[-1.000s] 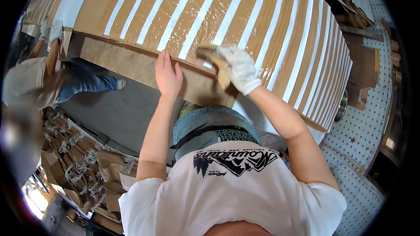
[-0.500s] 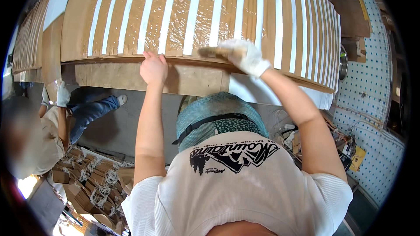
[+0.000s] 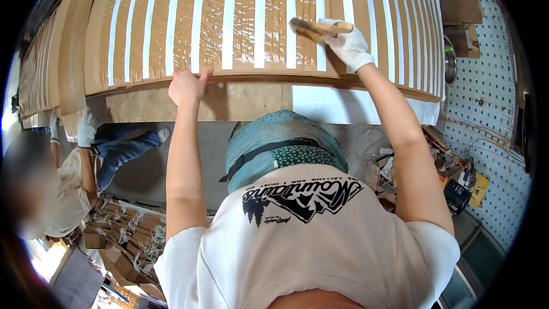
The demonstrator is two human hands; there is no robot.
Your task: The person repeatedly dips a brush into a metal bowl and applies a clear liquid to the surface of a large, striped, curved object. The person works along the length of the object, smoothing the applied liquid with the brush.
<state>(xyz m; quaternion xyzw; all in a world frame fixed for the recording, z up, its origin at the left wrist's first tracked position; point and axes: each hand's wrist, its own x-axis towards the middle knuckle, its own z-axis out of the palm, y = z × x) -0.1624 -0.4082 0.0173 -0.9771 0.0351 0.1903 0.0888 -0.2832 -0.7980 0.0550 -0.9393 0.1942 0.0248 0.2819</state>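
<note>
One brush (image 3: 313, 27) in the closed fingers of the gloved right hand (image 3: 347, 48), over the front of brown-and-white striped sheets (image 3: 244, 28). At their front edge, the bare left hand (image 3: 187, 87), thumb out; impossible to tell whether gripping. Below the edge, a pale board (image 3: 246, 103) and, rightward, a white sheet (image 3: 331, 103). Far left, a co-worker's gloved hand (image 3: 87, 127) near a brown panel (image 3: 73, 74).

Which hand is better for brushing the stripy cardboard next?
Probably the right hand: it's gloved and holds the brush over the cardboard. The left hand is bare and at the cardboard's front edge.
</note>
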